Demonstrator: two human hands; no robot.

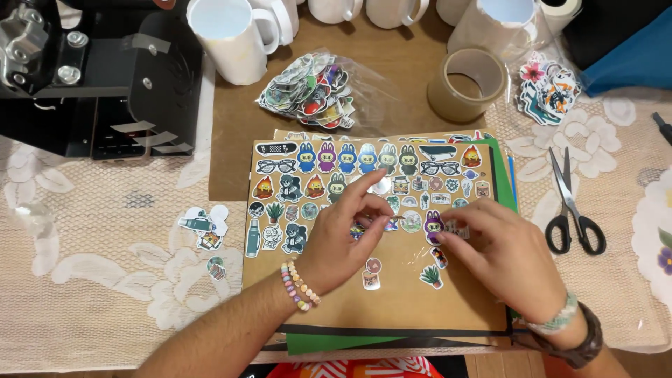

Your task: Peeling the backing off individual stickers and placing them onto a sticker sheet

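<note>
Table: lace tablecloth all over, with the brown cardboard sheet in the middle, sitting on green and black sheets.
Press machine: black machine in the top left corner, well clear of the hands.
Left hand: left hand comes in from the bottom, palm down on the cardboard, index finger stretched toward the sticker rows, thumb and other fingers pinched narrow on what looks like a small sticker, hard to tell.
Right hand: right hand is angled in from the lower right, fingertips pinching a small sticker just beside the purple bunny sticker.
Free room: the lower half of the cardboard is mostly bare.
Edges: scissors right of the stack, tape roll and sticker bag above it.
</note>
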